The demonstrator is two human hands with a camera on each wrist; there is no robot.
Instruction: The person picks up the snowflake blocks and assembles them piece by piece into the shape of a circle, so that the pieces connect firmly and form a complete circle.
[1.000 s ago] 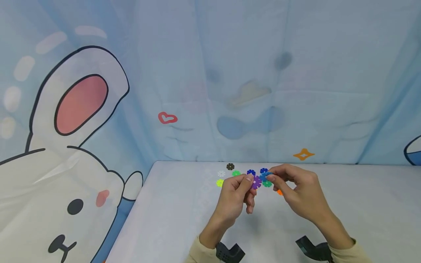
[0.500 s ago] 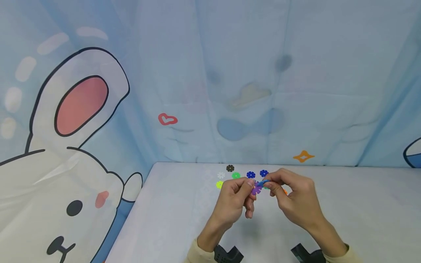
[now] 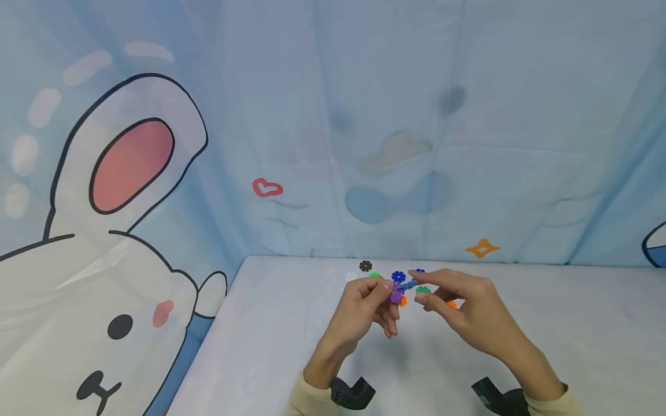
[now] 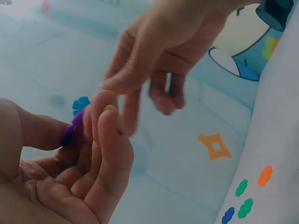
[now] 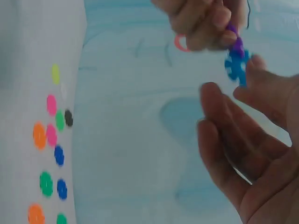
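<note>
Left hand (image 3: 359, 307) pinches the purple disc (image 3: 395, 296) — brace it firmly; right hand (image 3: 468, 306) is loose, grasping nothing — push the blue disc (image 3: 408, 285) squarely

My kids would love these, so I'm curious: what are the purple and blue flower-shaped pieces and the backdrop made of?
The purple piece and blue piece look like smooth plastic: strong, even colour, thin notched edges. The backdrop seems matt printed fabric, judging by its soft folds, though plastic sheeting is possible.
</note>
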